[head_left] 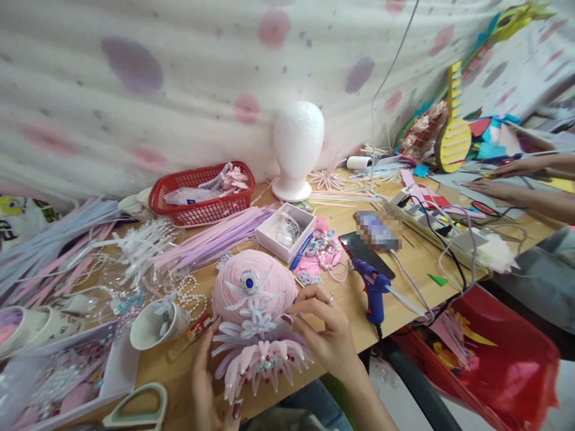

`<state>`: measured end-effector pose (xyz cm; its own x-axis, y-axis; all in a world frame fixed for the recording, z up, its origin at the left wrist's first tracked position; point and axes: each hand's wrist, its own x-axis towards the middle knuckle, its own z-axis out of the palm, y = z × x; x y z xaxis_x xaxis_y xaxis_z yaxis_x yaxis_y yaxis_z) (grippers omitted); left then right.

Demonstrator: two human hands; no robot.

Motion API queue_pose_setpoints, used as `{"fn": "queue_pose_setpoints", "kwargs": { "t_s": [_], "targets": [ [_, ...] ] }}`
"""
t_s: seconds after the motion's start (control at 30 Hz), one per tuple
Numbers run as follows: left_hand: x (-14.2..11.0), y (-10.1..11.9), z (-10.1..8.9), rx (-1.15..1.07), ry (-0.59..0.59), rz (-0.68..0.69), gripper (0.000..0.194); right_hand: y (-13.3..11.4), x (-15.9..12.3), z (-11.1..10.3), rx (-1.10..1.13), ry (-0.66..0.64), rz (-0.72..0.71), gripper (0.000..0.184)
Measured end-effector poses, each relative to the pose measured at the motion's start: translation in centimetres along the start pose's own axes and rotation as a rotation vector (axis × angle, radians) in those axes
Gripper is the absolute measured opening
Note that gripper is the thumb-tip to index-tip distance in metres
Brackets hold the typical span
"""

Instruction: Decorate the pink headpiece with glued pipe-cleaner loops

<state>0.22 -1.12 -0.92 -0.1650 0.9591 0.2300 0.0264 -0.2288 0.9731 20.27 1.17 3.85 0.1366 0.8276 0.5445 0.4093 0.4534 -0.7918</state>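
Note:
A pink headpiece (258, 281) made of fuzzy chenille stems is at the table's front edge, close to me. On it sit a blue gem brooch (250, 282), a pale lilac flower (258, 317) and a fringe of pink petals (269, 362) tipped with pearls and small red and blue beads. My left hand (206, 380) grips its left side, thumb at the lower petals and fingers along the edge. On the right side, my right hand (330, 335) pinches the edge beside the lilac flower between thumb and fingers. The headpiece hides some fingertips.
A blue glue gun (372, 287) stands right, near a black phone (363, 251). Behind are a white foam head (298, 146), a white box (287, 230) and a red basket (202, 203). Scissors (139, 410) and a paper cup (159, 326) lie left. A co-worker's hands (498, 188) are far right.

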Motion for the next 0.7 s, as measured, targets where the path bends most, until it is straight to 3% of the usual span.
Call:
{"fn": "queue_pose_setpoints", "kwargs": {
  "t_s": [0.17, 0.3, 0.4, 0.7],
  "targets": [
    [0.1, -1.4, -1.4, 0.047, -0.1, 0.057, 0.082, -0.1, 0.2, 0.0, 0.02, -0.021, 0.017, 0.01],
    [0.3, -2.0, -2.2, 0.12, -0.253, 0.175, 0.099, -0.1, 0.1, 0.0, 0.003, -0.006, 0.042, 0.009],
    [0.2, -1.8, -2.1, 0.159, -0.242, 0.218, 0.109, 0.0, -0.1, -0.1, -0.006, 0.032, 0.039, 0.012],
    [0.3, -1.4, -2.0, 0.087, -0.285, 0.225, 0.102, 0.3, -0.2, -0.1, 0.026, 0.023, 0.081, 0.017]
  ]
}}
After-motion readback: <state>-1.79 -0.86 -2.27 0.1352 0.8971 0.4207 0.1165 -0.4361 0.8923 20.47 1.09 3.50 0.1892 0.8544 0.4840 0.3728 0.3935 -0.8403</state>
